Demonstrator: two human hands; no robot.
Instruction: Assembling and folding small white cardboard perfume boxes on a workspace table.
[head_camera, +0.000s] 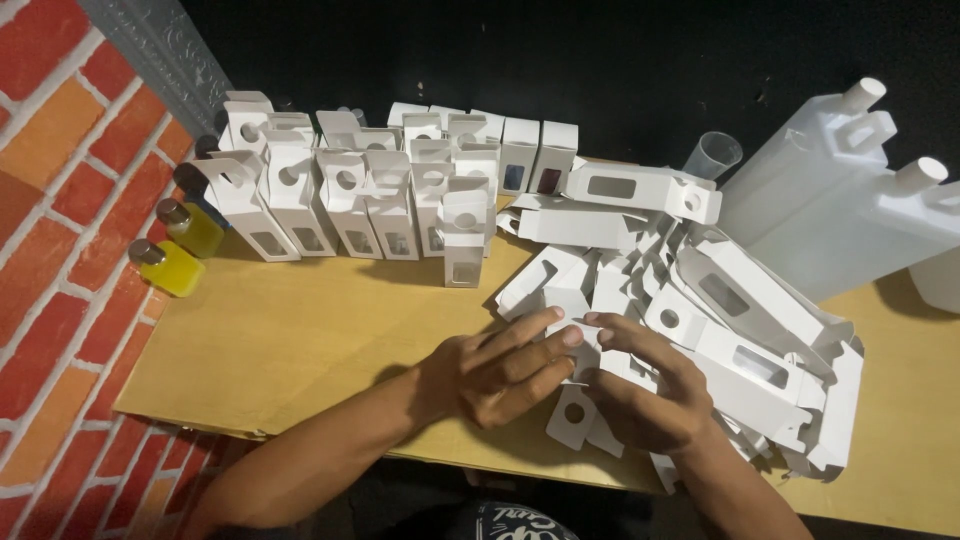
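My left hand (500, 372) and my right hand (640, 385) meet over a flat white cardboard box blank (575, 412) with a round hang-hole, at the near edge of a heap of unfolded white box blanks (740, 330). Both hands press and grip the blank, with the fingertips touching above it. Most of the blank is hidden under my fingers. Rows of folded, upright white boxes (370, 195) with small windows stand at the back left of the brown cardboard sheet (290, 340).
Two small bottles of yellow liquid (170, 265) with metal caps stand at the left edge by the painted brick floor. Large translucent plastic jugs (850, 190) lie at the back right beside a clear plastic cup (712, 155). A black wall closes off the back.
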